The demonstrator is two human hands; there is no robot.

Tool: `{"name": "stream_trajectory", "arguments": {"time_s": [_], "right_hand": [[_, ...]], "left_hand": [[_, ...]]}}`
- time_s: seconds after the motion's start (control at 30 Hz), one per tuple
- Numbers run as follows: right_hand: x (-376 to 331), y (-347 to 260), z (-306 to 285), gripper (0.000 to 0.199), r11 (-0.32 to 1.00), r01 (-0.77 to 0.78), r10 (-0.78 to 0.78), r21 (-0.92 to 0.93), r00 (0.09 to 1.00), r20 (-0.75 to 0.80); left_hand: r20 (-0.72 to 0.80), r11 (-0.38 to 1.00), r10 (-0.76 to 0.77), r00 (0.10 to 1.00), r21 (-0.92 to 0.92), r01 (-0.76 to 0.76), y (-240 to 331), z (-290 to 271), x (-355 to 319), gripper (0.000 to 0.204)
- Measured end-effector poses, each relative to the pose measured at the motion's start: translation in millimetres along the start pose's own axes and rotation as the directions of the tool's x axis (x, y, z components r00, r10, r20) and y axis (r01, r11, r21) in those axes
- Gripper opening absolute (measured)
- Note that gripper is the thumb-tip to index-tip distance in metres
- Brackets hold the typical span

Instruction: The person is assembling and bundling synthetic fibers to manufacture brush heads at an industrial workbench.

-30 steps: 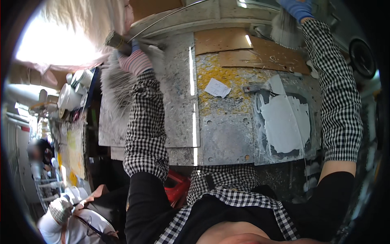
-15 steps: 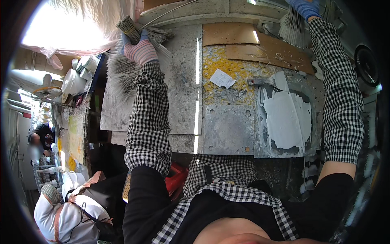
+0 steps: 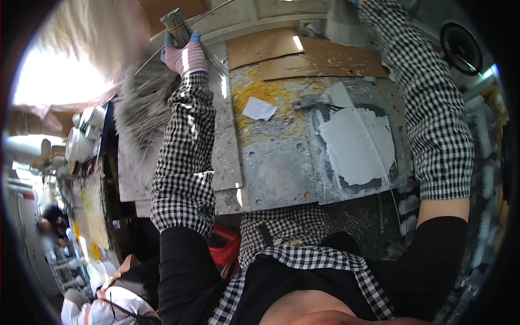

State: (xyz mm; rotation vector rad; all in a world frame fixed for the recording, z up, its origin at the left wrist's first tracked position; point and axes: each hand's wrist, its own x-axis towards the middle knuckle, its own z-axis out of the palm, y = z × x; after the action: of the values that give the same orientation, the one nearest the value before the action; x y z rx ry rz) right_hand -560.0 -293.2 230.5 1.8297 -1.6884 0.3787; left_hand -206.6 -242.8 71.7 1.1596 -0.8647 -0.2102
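My left hand (image 3: 185,58), in a pink-and-blue striped glove, is closed around a bundle of thin grey strands (image 3: 175,20) tied with a yellowish band. The bound end rises above my fingers. Under and left of my hand, loose grey strands (image 3: 143,105) fan over a grey board (image 3: 225,168). At the top right, only a sliver of my right hand (image 3: 355,2) in a blue glove shows. Its fingers are cut off by the upper edge. Beside it hangs another bundle of pale grey strands (image 3: 342,26), spread downward.
Right of centre, white paste (image 3: 355,143) covers a dark plate, with a flat scraper (image 3: 340,96) by its upper edge. A paper slip (image 3: 259,109) lies on yellow-stained board. Cardboard pieces (image 3: 265,49) line the back. A round black speaker-like object (image 3: 460,47) is far right. People are at left.
The view has shifted, moving the bench left in the picture. My left hand has raised its bundle from the loose strands. My right hand has slipped almost out past the upper edge.
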Motion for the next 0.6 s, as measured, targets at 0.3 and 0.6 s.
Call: {"name": "stream_trajectory", "arguments": {"time_s": [0.3, 0.6], "right_hand": [[10.4, 12.0, -13.2, 0.063, 0.997, 0.021, -0.030, 0.078, 0.993, 0.117], [10.8, 25.3, -6.3, 0.059, 0.987, 0.130, -0.133, 0.098, 0.991, 0.030]], "left_hand": [[0.189, 0.939, 0.344, 0.920, -0.102, -0.330, 6.2, 154.7, -21.5, 0.079], [0.355, 0.904, 0.414, 0.838, -0.270, -0.332, 11.7, 212.5, -41.9, 0.090]]}}
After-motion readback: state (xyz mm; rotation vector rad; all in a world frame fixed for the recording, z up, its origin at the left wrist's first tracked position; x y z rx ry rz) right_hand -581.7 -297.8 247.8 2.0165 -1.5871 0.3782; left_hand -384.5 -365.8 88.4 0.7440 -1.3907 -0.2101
